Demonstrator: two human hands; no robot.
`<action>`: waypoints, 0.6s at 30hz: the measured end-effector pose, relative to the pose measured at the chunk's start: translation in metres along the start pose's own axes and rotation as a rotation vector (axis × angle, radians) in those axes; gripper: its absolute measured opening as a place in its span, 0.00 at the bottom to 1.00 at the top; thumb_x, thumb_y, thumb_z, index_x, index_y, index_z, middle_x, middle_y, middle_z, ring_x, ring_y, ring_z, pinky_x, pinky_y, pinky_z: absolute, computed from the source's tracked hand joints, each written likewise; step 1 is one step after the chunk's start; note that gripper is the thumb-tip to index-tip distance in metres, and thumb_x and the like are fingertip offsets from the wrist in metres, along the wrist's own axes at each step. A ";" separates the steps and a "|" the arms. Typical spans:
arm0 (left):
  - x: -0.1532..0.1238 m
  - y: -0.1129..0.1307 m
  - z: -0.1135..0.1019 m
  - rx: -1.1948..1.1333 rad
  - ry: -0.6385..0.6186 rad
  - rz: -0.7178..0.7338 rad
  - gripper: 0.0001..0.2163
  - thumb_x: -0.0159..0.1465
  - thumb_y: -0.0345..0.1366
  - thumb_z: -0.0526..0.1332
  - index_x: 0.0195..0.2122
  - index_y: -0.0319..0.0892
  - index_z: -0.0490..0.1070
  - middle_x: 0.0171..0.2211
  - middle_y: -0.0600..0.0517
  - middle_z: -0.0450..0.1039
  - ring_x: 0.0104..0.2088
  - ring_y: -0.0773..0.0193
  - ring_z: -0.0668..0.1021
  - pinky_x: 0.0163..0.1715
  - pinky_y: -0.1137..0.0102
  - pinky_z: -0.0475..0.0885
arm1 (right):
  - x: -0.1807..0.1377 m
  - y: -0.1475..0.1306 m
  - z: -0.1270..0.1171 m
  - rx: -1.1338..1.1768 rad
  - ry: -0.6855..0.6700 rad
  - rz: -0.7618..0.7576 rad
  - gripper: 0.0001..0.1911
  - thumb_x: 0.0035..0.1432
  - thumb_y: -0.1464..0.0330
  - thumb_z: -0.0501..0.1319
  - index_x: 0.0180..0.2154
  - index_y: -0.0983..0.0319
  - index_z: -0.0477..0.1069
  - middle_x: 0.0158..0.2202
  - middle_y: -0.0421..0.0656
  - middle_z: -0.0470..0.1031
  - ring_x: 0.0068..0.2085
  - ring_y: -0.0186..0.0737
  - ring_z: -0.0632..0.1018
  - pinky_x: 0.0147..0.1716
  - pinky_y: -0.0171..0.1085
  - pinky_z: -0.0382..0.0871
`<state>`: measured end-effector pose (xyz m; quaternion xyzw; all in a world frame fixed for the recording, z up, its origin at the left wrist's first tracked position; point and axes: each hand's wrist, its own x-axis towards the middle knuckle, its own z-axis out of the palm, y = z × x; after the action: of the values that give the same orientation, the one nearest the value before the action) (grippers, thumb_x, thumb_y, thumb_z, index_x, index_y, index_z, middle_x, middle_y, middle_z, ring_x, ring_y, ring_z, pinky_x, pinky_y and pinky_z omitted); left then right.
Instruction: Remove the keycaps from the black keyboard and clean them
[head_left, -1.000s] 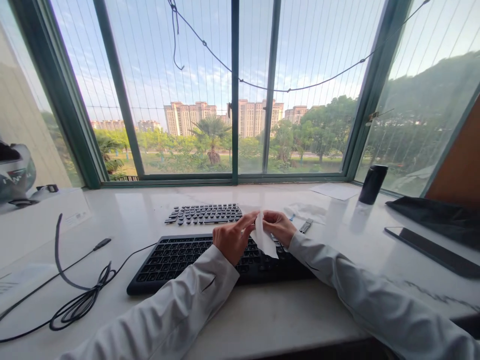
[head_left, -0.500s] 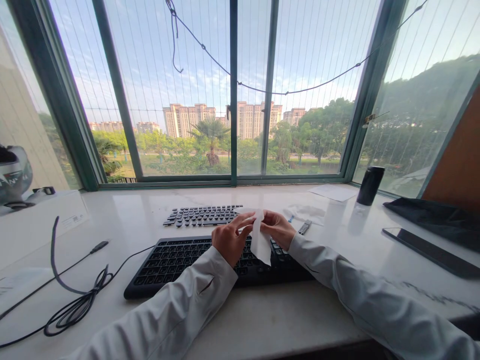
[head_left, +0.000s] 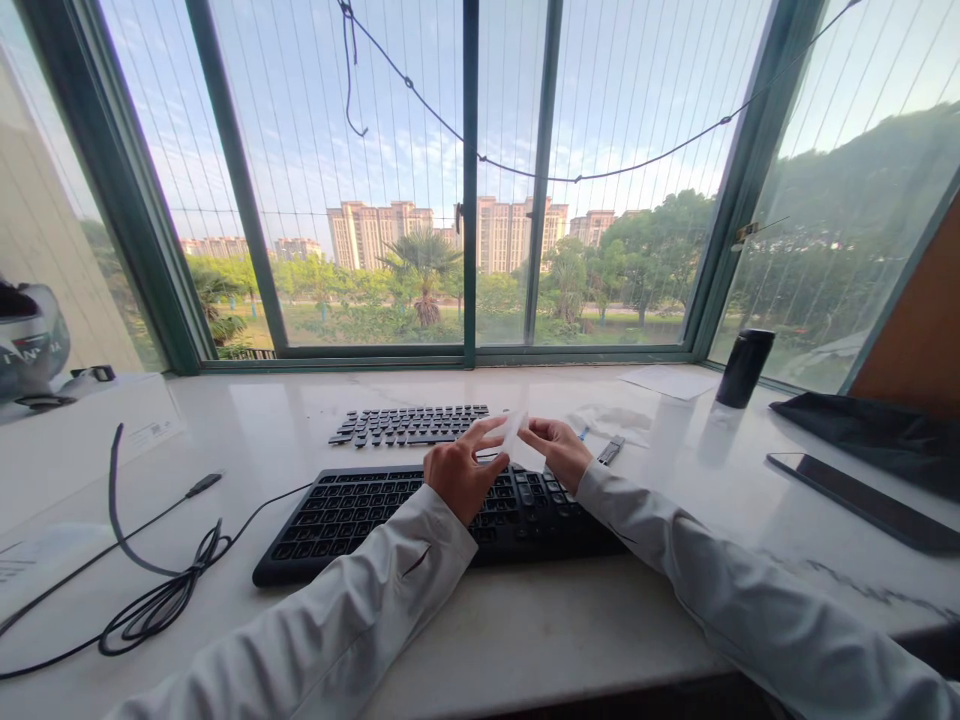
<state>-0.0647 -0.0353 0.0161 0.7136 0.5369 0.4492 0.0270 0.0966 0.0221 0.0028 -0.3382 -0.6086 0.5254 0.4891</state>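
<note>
A thin white tissue (head_left: 516, 438) is held up between my two hands, above the black keyboard (head_left: 337, 530). My left hand (head_left: 459, 468) has its thumb and fingers bent around the tissue's left edge, with a gap showing between them. From the other side, my right hand (head_left: 559, 450) pinches the tissue between thumb and fingers. The keyboard lies under both hands, its left and middle key places bare of caps. Behind it, loose black keycaps (head_left: 409, 426) are set out in rows. A small metal-and-dark tool (head_left: 611, 450) lies beside my right wrist.
A crumpled clear or white wrapper (head_left: 619, 422) lies right of my hands. Farther right are a black cylinder (head_left: 745, 368), a phone (head_left: 862, 500) and a dark cloth bag (head_left: 870, 435). At left, a coiled cable (head_left: 161, 605), a white box (head_left: 112, 430) and a helmet (head_left: 30, 345).
The tissue's hanging lower end has swung up and now sits higher between my hands. My left fingers have spread somewhat, and my right hand has drawn slightly right.
</note>
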 end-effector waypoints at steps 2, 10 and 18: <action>0.001 0.000 0.000 -0.013 0.020 0.005 0.18 0.57 0.46 0.61 0.49 0.56 0.70 0.35 0.63 0.79 0.21 0.72 0.73 0.32 0.76 0.69 | 0.001 0.002 -0.002 0.055 0.010 0.030 0.20 0.43 0.53 0.66 0.30 0.64 0.74 0.27 0.42 0.75 0.29 0.37 0.73 0.31 0.35 0.65; 0.001 -0.005 0.002 -0.006 0.073 0.015 0.15 0.58 0.50 0.59 0.45 0.57 0.73 0.38 0.62 0.78 0.21 0.73 0.73 0.32 0.76 0.68 | -0.001 0.003 0.003 0.213 0.008 0.075 0.16 0.37 0.57 0.69 0.28 0.61 0.74 0.30 0.41 0.76 0.30 0.37 0.73 0.29 0.35 0.67; 0.001 -0.002 -0.001 0.114 0.026 -0.022 0.16 0.58 0.53 0.56 0.43 0.57 0.75 0.29 0.57 0.79 0.30 0.67 0.78 0.33 0.75 0.66 | -0.007 0.003 0.000 0.045 -0.095 0.115 0.20 0.43 0.55 0.67 0.30 0.66 0.76 0.25 0.42 0.75 0.26 0.34 0.72 0.24 0.32 0.63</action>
<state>-0.0663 -0.0343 0.0161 0.7022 0.5696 0.4270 -0.0157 0.0984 0.0167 -0.0020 -0.3361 -0.5990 0.5814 0.4361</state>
